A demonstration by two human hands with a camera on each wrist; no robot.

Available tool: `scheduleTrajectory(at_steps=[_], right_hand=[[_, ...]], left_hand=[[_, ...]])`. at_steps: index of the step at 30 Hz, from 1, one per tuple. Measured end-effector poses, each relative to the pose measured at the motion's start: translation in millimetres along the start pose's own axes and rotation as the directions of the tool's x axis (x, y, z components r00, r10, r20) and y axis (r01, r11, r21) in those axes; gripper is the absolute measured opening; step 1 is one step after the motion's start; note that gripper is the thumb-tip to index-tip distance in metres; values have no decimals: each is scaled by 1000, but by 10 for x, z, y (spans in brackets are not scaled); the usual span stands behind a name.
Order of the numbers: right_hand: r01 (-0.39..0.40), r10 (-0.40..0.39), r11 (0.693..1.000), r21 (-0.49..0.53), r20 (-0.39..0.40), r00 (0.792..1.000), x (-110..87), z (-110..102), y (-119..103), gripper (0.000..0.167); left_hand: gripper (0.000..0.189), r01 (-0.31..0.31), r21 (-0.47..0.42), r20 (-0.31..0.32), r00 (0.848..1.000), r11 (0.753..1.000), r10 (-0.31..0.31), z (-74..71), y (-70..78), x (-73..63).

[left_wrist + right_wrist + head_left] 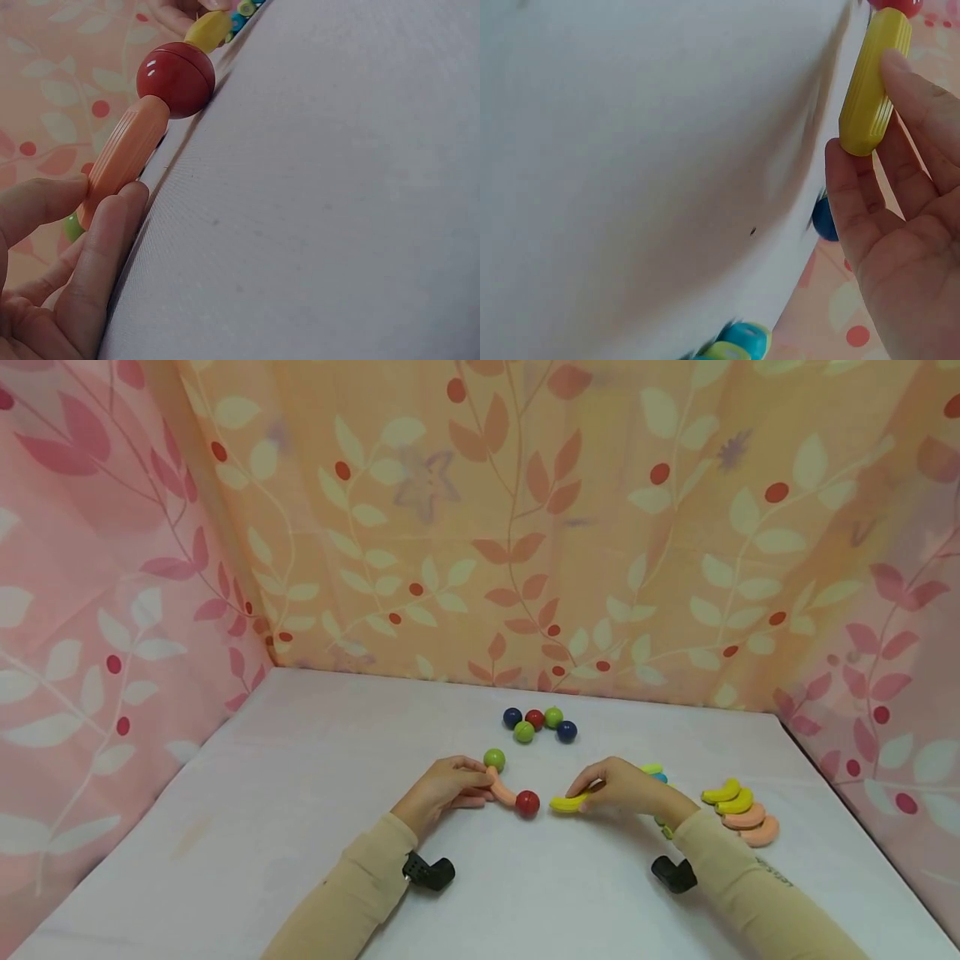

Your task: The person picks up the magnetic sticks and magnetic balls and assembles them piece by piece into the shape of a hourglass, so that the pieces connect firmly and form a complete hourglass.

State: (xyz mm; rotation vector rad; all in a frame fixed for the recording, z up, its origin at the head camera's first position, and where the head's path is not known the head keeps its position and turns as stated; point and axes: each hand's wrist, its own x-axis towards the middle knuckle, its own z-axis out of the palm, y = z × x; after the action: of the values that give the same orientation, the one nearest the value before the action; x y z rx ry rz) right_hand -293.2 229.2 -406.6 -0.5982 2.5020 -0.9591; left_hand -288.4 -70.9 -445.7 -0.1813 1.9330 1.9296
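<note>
My left hand (450, 787) pinches a curved orange stick (502, 790) between thumb and fingers. A green ball (494, 759) sits at the stick's far end, and a red ball (528, 804) meets its near end. In the left wrist view the ribbed side of the orange stick (127, 154) shows, its tip against the red ball (176, 79). To the right, my right hand (622, 787) grips a curved yellow stick (567, 805), whose free end points at the red ball. The right wrist view shows thumb and fingers around the yellow stick (875, 86).
Behind the hands lies a cluster of blue, red and green balls (534, 720). On the right, curved yellow sticks (733, 802) and curved orange sticks (759, 832) lie in a row. Blue and green pieces (658, 774) are partly hidden by the right hand. Patterned curtains (510, 527) enclose the white table (300, 743).
</note>
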Motion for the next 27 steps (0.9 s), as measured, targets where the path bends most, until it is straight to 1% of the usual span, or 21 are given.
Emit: scheduleTrajectory(at_steps=[5,13,16,21,27], right_hand=[[18,-18,1000,-1,36,999,20,46,-55,16],[37,-35,999,-26,55,998,63,73,-95,16],[33,-32,999,-28,55,998,81,87,-89,17],[0,1,1000,-15,41,999,68,120,-82,16],[2,-2,1000,20,26,1000,74,203,-110,16]], left_hand=[[30,1,3,-7,1000,1000,-1,2,-8,1],[27,10,12,-16,1000,1000,-9,6,1,24],[26,4,6,-15,1000,1000,-4,6,-5,32],[28,1,13,-15,1000,1000,-1,5,-10,36],[36,-27,11,-60,998,1000,28,-10,-3,48]])
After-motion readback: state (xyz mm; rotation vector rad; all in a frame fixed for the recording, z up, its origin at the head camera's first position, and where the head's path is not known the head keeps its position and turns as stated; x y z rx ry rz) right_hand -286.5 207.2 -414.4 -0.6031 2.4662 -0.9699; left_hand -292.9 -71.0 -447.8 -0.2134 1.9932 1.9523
